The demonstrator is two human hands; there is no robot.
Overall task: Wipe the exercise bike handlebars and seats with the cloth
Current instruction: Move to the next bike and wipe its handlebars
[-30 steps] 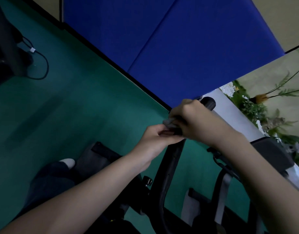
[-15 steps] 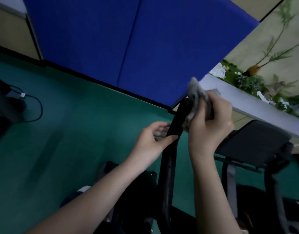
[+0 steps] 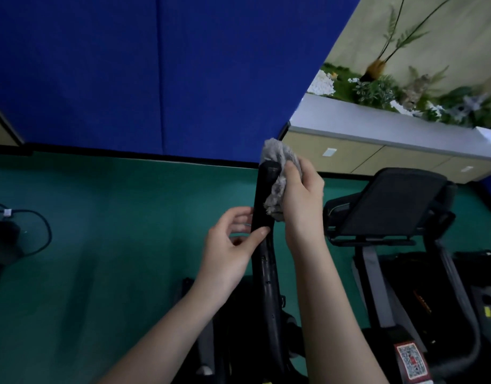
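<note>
A right hand [image 3: 299, 200] is clutching a grey cloth [image 3: 277, 173], fingers curled tight around it, pressing it against the tip of an upright black handlebar [image 3: 262, 198] to wipe it. Just below those fingers, a left hand [image 3: 227, 256] is pinching the handlebar between thumb and fingers, likely steadying it.

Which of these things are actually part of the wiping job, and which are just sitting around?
In the job:
- cloth, held by the right hand against the handlebar
- left hand, gripping the handlebar lower down

Just around:
- cable on the floor
- plants
- blue panels
- neighbouring machine
- QR sticker
</note>
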